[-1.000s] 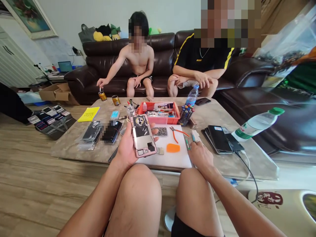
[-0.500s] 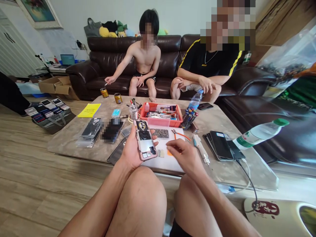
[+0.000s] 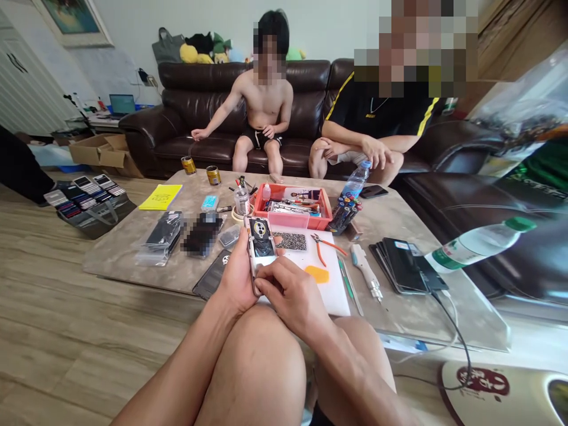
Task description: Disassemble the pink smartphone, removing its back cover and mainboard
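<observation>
A person seated at a marble coffee table (image 3: 133, 248) holds an opened pink phone (image 3: 261, 244) upright in the left hand (image 3: 237, 275), fingers wrapped around its left edge, the bared back with its round camera ring facing the viewer. The right hand (image 3: 290, 293) rests against the phone's lower half from 4 o'clock, fingertips curled onto it in a narrow pinch; whether they hold anything small cannot be told. The phone hangs just above the near edge of a white work mat (image 3: 328, 284). On the mat, at 3 o'clock from the phone, lie an orange pick (image 3: 316, 274) and orange-handled pliers (image 3: 323, 244). A red parts tray (image 3: 293, 207) sits at 12 o'clock, a stack of dark phones (image 3: 399, 257) farther off at 3 o'clock, and a white screwdriver (image 3: 364, 271) between mat and stack. 2 other people sit on a brown sofa (image 3: 186, 112) beyond the table.
</observation>
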`<state>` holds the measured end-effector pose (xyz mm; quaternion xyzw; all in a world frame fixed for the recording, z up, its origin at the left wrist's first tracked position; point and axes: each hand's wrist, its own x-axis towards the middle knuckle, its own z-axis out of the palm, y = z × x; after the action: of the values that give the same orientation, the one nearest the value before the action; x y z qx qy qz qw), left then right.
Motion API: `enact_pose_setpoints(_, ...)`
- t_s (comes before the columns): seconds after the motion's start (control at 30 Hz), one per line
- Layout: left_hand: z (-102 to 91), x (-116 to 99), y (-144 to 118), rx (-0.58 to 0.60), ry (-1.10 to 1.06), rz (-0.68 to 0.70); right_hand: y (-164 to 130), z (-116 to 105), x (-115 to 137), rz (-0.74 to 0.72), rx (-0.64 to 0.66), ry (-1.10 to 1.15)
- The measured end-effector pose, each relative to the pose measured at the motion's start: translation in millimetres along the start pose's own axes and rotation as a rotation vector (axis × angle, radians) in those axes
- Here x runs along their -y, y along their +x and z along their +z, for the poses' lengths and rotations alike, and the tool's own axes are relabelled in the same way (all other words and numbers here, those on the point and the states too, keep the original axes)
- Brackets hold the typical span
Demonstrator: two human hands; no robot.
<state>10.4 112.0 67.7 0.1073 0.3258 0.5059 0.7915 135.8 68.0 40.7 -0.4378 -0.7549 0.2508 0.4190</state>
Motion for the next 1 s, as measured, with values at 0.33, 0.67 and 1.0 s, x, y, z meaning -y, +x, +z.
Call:
enact_pose_setpoints(0.33, -11.7, -1.4, 0.8, 0.098, -0.065, -0.101, 9.2, -23.7, -41.0, 0.340, -0.232, 0.063)
enact_pose_setpoints(0.67, 2.7, -3.1, -10.8, 0.125, -0.043, -0.075, 11.6, 10.8, -102.3, 0.533, 0.012, -0.330)
enact_pose_setpoints(1.0, -5.6, -2.2, -7.4, 0.112, 0.047, -0.085, 10.9, -12.6, -74.3, 0.469, -0.218, -0.138)
